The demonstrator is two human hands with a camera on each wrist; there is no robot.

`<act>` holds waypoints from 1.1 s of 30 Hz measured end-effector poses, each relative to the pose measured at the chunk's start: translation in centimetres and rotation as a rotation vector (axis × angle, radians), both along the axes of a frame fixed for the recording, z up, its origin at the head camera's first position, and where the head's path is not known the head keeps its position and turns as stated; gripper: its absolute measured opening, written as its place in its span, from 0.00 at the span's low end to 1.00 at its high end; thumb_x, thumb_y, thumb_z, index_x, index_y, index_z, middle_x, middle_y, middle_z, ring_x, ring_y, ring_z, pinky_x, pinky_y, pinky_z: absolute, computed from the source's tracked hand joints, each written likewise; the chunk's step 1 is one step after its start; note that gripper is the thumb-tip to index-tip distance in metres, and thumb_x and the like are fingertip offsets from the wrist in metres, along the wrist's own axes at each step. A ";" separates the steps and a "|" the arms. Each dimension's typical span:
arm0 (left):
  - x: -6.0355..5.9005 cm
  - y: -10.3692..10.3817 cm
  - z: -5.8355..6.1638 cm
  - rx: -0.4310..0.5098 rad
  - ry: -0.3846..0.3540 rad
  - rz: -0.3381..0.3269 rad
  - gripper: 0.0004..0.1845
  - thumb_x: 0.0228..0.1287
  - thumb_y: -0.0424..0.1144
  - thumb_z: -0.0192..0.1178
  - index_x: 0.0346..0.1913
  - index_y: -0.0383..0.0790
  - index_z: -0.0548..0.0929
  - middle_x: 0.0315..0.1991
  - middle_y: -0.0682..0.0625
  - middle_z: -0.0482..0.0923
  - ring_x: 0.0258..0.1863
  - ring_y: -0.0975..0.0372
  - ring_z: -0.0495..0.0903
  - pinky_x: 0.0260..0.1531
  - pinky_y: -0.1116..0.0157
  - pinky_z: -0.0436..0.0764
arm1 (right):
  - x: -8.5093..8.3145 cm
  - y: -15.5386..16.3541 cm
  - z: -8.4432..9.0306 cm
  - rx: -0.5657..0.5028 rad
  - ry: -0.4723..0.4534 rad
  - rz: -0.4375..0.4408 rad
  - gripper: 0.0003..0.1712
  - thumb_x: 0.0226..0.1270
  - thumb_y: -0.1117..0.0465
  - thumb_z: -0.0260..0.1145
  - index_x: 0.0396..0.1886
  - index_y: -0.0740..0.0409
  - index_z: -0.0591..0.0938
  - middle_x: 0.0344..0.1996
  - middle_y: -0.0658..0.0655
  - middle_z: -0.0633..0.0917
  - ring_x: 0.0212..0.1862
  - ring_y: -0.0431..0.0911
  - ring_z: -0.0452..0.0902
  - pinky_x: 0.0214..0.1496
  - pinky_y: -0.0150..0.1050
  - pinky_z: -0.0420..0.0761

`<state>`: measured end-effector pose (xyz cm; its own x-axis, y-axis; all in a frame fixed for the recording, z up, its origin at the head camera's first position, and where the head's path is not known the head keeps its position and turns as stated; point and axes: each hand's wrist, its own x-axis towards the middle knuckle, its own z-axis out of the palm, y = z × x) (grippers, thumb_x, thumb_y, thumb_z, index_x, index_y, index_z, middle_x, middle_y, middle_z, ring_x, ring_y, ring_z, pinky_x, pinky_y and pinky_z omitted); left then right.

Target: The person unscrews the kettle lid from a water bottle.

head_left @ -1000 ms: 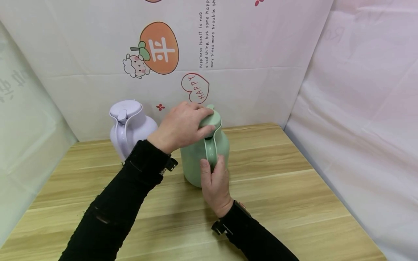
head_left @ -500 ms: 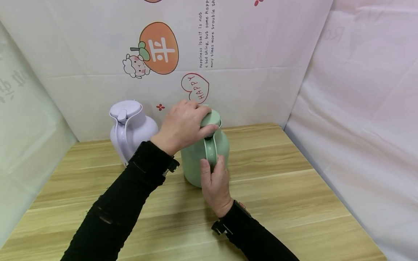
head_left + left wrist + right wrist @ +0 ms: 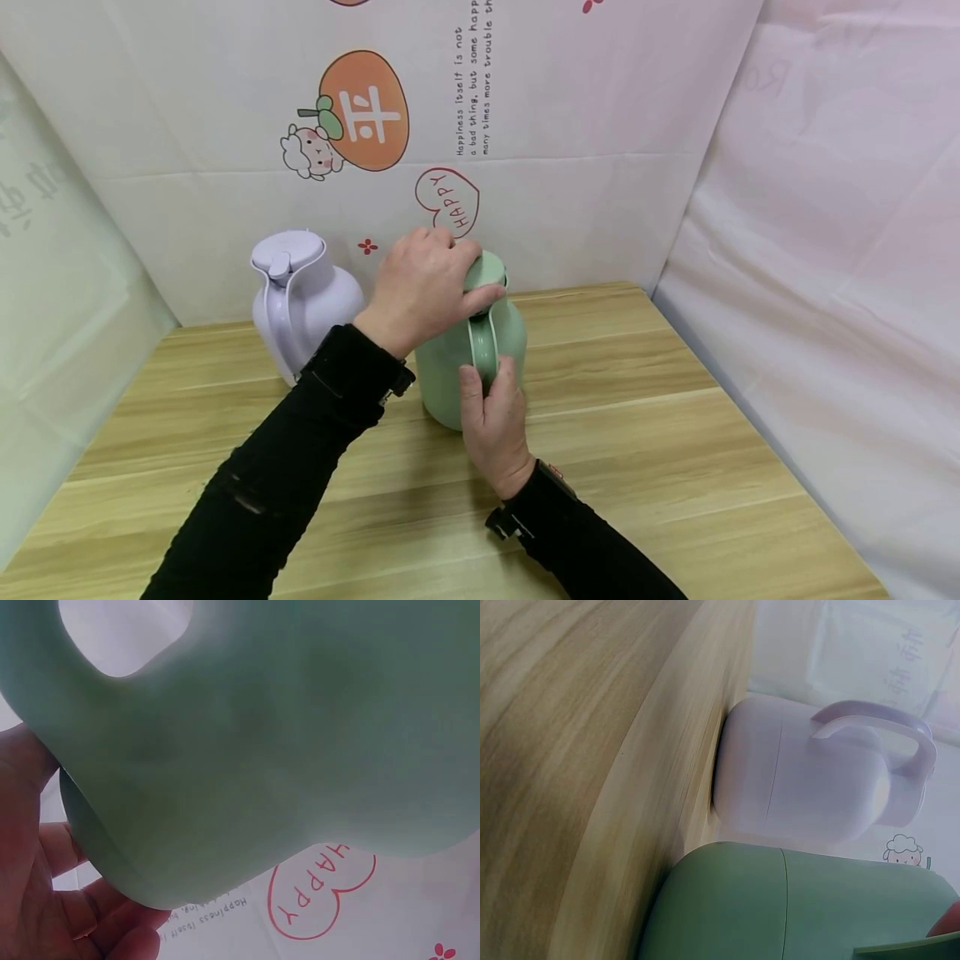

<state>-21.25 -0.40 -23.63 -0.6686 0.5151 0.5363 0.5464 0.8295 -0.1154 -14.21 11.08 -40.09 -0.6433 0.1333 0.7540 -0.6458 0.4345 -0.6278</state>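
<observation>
A green thermos jug (image 3: pixel 441 379) stands upright on the wooden table. My left hand (image 3: pixel 420 287) reaches over from the left and grips its round lid (image 3: pixel 487 271), thumb along the near side. Lower down, my right hand (image 3: pixel 497 425) holds the jug's handle (image 3: pixel 483 343), with the thumb on the handle's left side. The left wrist view shows the green jug's body (image 3: pixel 225 765) close up, with left-hand fingers (image 3: pixel 71 900) around its top. In the right wrist view the green jug's base (image 3: pixel 720 907) sits on the tabletop; most of the right hand is outside that view.
A lavender thermos jug (image 3: pixel 330 292) stands to the left, behind my left forearm, its lid on. Behind both jugs hangs a printed white cloth (image 3: pixel 585 200). More cloth (image 3: pixel 840 250) borders the right side of the wooden table (image 3: pixel 637 433).
My left hand has shifted slightly right around the lid, and the lid's small tab, earlier visible at the back, is now hidden. The right hand and jug body have stayed put.
</observation>
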 end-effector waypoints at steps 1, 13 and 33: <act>0.0 0.0 0.0 0.001 0.003 0.000 0.31 0.65 0.70 0.62 0.43 0.43 0.85 0.33 0.46 0.79 0.32 0.51 0.78 0.34 0.56 0.78 | 0.0 0.0 0.0 0.000 0.001 -0.001 0.16 0.85 0.54 0.54 0.51 0.66 0.71 0.28 0.55 0.75 0.28 0.43 0.72 0.30 0.36 0.74; 0.1 -0.7 -0.2 0.025 -0.034 -0.038 0.29 0.69 0.68 0.60 0.52 0.45 0.86 0.44 0.44 0.82 0.42 0.50 0.80 0.44 0.54 0.79 | 0.0 -0.1 0.0 -0.007 -0.014 0.018 0.16 0.85 0.55 0.54 0.52 0.66 0.71 0.28 0.55 0.75 0.28 0.43 0.72 0.29 0.36 0.74; -0.8 -1.9 1.3 -0.089 -0.258 -0.210 0.31 0.68 0.44 0.43 0.74 0.49 0.76 0.72 0.47 0.75 0.77 0.50 0.67 0.77 0.50 0.62 | 0.0 0.0 0.0 -0.014 -0.014 0.001 0.15 0.84 0.55 0.55 0.50 0.65 0.72 0.29 0.56 0.76 0.31 0.45 0.75 0.32 0.38 0.77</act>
